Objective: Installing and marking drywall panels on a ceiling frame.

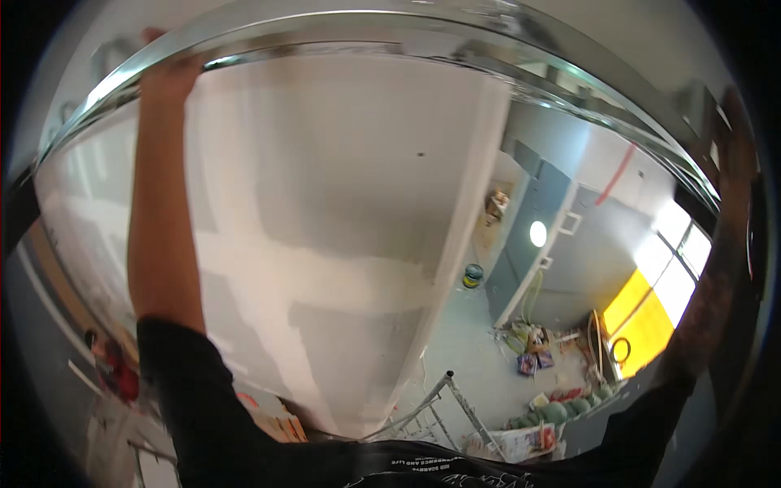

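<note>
A long shiny metal channel (pixel 325 23) spans the top of the view, bent into an arc by the lens. Both of my arms reach up to it. My left hand (pixel 169 75) is closed around its left part, with some fingers hidden behind the metal. Over at the far right, in shade, my right hand (pixel 736 142) is up against the channel's other end and looks closed on it; its fingers show only dimly. Below and beyond the channel stands a pale wall panel (pixel 358 179) with whitish smeared bands along its joints.
A metal scaffold frame (pixel 449 386) rises just below me. On the floor at right lie boxes (pixel 533 360), green bundles (pixel 553 412) and debris. A bucket (pixel 473 275) stands by the wall opening. A yellow panel (pixel 639 313) leans below the window. A person in red (pixel 116 370) is at lower left.
</note>
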